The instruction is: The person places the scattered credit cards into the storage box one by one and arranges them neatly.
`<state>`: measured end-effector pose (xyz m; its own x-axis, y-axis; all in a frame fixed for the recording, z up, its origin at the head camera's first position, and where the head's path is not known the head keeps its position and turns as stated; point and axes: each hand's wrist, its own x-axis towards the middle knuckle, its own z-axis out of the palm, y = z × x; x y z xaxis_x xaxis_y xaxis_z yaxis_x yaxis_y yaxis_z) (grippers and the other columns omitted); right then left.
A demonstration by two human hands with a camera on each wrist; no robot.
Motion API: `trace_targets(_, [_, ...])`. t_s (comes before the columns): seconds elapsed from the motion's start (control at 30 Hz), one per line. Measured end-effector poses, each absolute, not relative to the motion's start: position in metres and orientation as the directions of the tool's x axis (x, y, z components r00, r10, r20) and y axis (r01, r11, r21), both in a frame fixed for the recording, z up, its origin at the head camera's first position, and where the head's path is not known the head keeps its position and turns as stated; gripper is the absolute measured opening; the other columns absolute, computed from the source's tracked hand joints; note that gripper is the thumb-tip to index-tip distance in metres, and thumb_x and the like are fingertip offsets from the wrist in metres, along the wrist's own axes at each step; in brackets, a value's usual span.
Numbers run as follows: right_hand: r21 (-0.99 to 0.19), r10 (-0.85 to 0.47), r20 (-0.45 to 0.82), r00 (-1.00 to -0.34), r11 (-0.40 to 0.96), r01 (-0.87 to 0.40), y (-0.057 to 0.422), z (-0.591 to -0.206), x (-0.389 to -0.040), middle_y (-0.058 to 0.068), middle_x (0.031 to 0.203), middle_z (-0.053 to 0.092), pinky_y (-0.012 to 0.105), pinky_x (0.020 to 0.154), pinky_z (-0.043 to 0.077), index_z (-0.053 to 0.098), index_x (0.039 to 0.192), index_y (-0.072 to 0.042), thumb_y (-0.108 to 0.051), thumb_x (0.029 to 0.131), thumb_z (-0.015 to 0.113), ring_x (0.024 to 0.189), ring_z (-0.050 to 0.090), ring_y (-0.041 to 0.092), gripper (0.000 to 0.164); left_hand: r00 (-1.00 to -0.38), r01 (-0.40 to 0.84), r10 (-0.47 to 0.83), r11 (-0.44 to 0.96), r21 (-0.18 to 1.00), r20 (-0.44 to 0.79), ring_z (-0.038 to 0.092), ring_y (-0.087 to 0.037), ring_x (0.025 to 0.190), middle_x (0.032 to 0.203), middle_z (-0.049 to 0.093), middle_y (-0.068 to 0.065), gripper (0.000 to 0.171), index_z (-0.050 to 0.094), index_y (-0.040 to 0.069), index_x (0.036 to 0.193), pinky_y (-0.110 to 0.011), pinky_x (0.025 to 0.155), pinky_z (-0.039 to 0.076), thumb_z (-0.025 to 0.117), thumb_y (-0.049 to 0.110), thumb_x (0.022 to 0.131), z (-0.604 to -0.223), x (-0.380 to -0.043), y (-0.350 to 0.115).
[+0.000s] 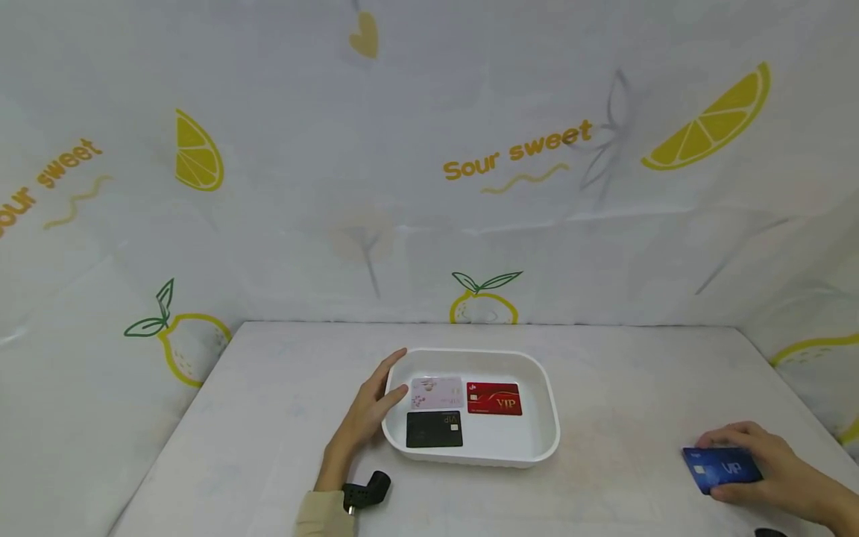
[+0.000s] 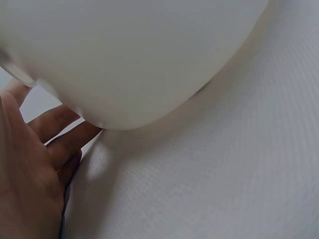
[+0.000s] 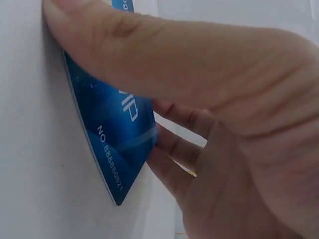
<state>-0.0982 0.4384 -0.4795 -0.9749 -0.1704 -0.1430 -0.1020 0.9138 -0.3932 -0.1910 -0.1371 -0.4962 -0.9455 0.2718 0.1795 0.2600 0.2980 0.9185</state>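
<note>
A white plastic tray (image 1: pixel 499 447) holds a pink-and-white patterned card (image 1: pixel 437 393), a red VIP card (image 1: pixel 494 399) and a black VIP card (image 1: pixel 434 429). My left hand (image 1: pixel 369 406) grips the tray's left side, thumb over the rim and fingers along the outer wall. Those fingers show under the tray wall (image 2: pixel 124 74) in the left wrist view. Far to the right, my right hand (image 1: pixel 772 470) pinches a blue VIP card (image 1: pixel 723 468) by its long edges between thumb and fingers. The right wrist view shows the blue card (image 3: pixel 112 134) tilted beside the white surface, partly covered by the thumb.
The tray stands on a white-covered table (image 1: pixel 617 418). Behind and at both sides hang white sheets (image 1: pixel 322 186) printed with lemons and lettering. A black wrist device (image 1: pixel 367 491) sits on the left wrist, close to the tray's front left corner.
</note>
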Motion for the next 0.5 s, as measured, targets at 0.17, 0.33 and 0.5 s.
trace_targets(0.17, [-0.456, -0.207, -0.177, -0.962, 0.884, -0.106, 0.4400, -0.4758, -0.1013, 0.008, 0.113, 0.066, 0.056, 0.077, 0.054, 0.063, 0.117, 0.001, -0.022, 0.078, 0.088, 0.088, 0.026, -0.026, 0.051, -0.944, 0.266, 0.271, 0.296, 0.917, 0.186, 0.045, -0.039, 0.146, 0.164, 0.039, -0.015, 0.062, 0.038, 0.019, 0.159, -0.062, 0.116, 0.036, 0.056, 0.025, 0.100, -0.4976, -0.1915, -0.1373])
trace_targets(0.33, [-0.476, -0.200, -0.226, -0.953, 0.877, -0.072, 0.4396, -0.4723, -0.0990, 0.008, 0.113, 0.066, 0.055, 0.077, 0.054, 0.063, 0.120, 0.003, -0.022, 0.083, 0.084, 0.102, 0.052, -0.005, 0.050, -0.944, 0.266, 0.275, 0.298, 0.917, 0.184, 0.044, -0.040, 0.147, 0.164, 0.038, -0.015, 0.061, 0.037, 0.019, 0.159, -0.062, 0.117, 0.035, 0.056, 0.024, 0.101, -0.4973, -0.1911, -0.1373])
trace_targets(0.5, [-0.419, -0.113, -0.338, -0.934, 0.907, 0.041, 0.4379, -0.4707, -0.0968, 0.028, 0.122, 0.057, 0.049, 0.076, 0.055, 0.060, 0.131, 0.005, -0.036, 0.082, 0.085, 0.102, 0.059, 0.042, 0.069, -0.943, 0.267, 0.275, 0.296, 0.917, 0.186, 0.047, -0.040, 0.145, 0.164, 0.039, -0.015, 0.061, 0.037, 0.019, 0.159, -0.061, 0.115, 0.038, 0.056, 0.024, 0.101, -0.4966, -0.1907, -0.1376])
